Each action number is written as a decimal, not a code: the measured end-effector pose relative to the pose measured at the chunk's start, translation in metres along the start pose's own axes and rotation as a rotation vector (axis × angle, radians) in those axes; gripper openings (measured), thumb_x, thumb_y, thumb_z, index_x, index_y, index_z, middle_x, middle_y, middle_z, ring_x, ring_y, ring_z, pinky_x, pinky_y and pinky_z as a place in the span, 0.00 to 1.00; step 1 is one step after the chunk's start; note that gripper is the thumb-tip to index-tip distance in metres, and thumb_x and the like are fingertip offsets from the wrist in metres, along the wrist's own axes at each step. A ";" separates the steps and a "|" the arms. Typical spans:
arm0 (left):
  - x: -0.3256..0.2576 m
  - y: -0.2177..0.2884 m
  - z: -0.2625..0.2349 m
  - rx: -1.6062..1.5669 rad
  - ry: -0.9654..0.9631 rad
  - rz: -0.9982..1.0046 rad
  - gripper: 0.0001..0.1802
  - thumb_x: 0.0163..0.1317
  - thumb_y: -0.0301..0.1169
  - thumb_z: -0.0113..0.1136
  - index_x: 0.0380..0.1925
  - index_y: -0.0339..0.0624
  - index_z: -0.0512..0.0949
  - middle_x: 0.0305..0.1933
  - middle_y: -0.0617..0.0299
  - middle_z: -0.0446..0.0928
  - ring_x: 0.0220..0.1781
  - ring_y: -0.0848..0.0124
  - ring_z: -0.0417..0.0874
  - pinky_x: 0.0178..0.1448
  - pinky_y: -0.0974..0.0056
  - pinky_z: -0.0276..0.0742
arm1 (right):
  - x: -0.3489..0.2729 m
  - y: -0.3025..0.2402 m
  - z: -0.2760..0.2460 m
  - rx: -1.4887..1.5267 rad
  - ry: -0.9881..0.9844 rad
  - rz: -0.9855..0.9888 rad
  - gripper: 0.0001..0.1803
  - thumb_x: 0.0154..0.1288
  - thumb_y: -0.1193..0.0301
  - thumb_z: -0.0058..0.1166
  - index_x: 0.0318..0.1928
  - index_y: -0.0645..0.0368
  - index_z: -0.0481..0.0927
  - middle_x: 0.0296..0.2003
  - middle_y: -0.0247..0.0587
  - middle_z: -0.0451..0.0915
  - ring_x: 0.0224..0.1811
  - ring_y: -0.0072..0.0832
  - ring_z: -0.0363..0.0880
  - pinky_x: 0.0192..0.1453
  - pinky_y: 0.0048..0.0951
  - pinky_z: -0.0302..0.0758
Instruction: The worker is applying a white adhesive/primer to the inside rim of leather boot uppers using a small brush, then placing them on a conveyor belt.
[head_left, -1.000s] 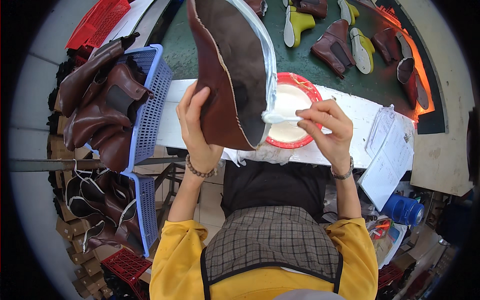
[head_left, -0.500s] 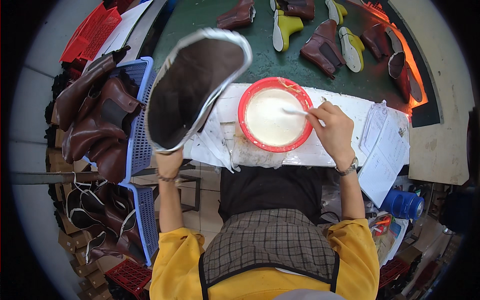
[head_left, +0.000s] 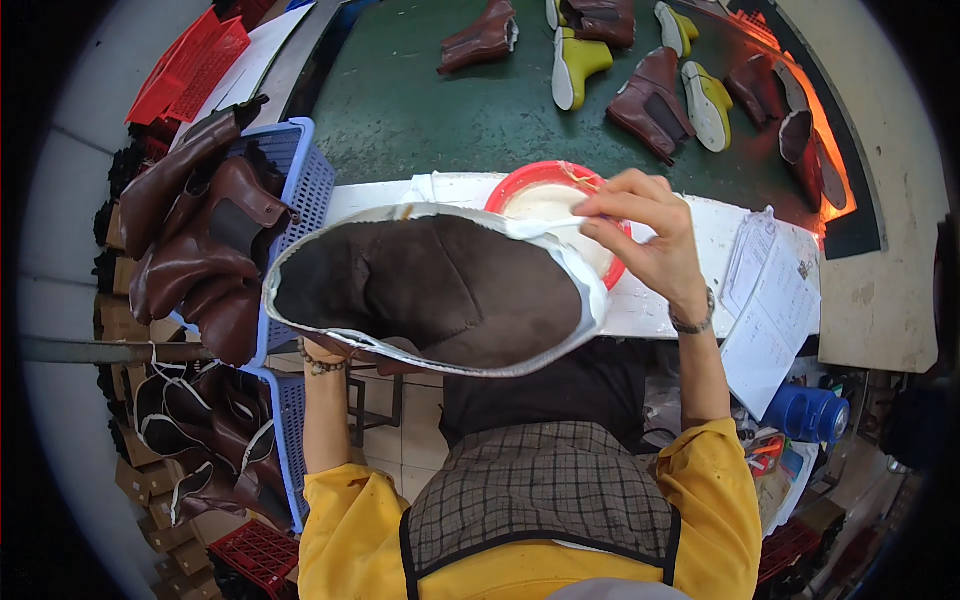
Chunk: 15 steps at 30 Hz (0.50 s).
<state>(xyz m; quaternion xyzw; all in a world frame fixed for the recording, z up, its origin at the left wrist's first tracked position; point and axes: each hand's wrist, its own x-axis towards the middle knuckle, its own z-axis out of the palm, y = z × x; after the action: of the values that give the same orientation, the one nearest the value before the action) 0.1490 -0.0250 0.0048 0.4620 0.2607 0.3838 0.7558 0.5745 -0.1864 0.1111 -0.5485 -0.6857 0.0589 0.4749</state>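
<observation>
1. Boot upper (head_left: 430,290), brown, is held up mid-view in front of the person, its white-edged opening toward the camera; most of its outer side is turned out of sight.
2. Beneath its 8 o'clock edge, the left hand (head_left: 322,352) is mostly covered by the upper; its fingers are hidden, so I cannot tell how that grip stands.
3. Off its 2 o'clock side, the right hand (head_left: 645,225) has thumb and fingers pinched on a white brush (head_left: 548,226); the brush head overlaps the rim, its end hard to separate from the white there.
4. Behind, also toward 2 o'clock, a red bowl (head_left: 498,193) of white paste is partly blocked by upper and hand.
5. At 10 o'clock, a blue basket (head_left: 317,190) carries overlapping brown boots (head_left: 215,240).
6. Farthest, toward 12 and 1 o'clock, the green table (head_left: 400,125) bears more boots and yellow-green forms (head_left: 580,65), some cut off above.
</observation>
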 end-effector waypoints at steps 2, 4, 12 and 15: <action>0.006 0.011 -0.009 0.010 -0.023 0.026 0.41 0.50 0.21 0.73 0.67 0.36 0.69 0.58 0.52 0.81 0.49 0.62 0.88 0.44 0.64 0.87 | -0.014 -0.001 -0.013 -0.079 -0.028 0.130 0.11 0.54 0.76 0.72 0.40 0.58 0.90 0.35 0.35 0.85 0.38 0.25 0.80 0.47 0.29 0.67; 0.008 0.008 -0.007 0.021 -0.046 0.045 0.42 0.50 0.22 0.73 0.68 0.36 0.69 0.58 0.52 0.81 0.50 0.62 0.87 0.44 0.64 0.87 | -0.026 -0.001 -0.015 -0.019 -0.039 0.176 0.11 0.54 0.76 0.72 0.40 0.58 0.90 0.34 0.34 0.85 0.37 0.25 0.80 0.47 0.29 0.67; 0.028 -0.022 0.044 0.060 -0.175 0.057 0.43 0.50 0.22 0.74 0.69 0.36 0.67 0.60 0.51 0.80 0.51 0.63 0.87 0.43 0.64 0.87 | 0.005 -0.001 0.010 0.000 -0.029 0.008 0.10 0.56 0.75 0.70 0.41 0.56 0.90 0.36 0.35 0.84 0.40 0.28 0.80 0.52 0.30 0.67; 0.022 -0.029 0.056 0.081 -0.202 0.081 0.44 0.50 0.23 0.74 0.70 0.36 0.67 0.61 0.51 0.80 0.52 0.63 0.87 0.43 0.65 0.86 | 0.012 -0.002 0.010 0.025 0.001 0.066 0.11 0.56 0.75 0.71 0.42 0.56 0.91 0.37 0.34 0.84 0.42 0.27 0.79 0.51 0.29 0.68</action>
<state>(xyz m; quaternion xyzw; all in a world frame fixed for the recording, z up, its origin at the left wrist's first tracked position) 0.2131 -0.0427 0.0026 0.5385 0.1797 0.3549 0.7428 0.5672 -0.1733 0.1136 -0.5649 -0.6663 0.0827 0.4797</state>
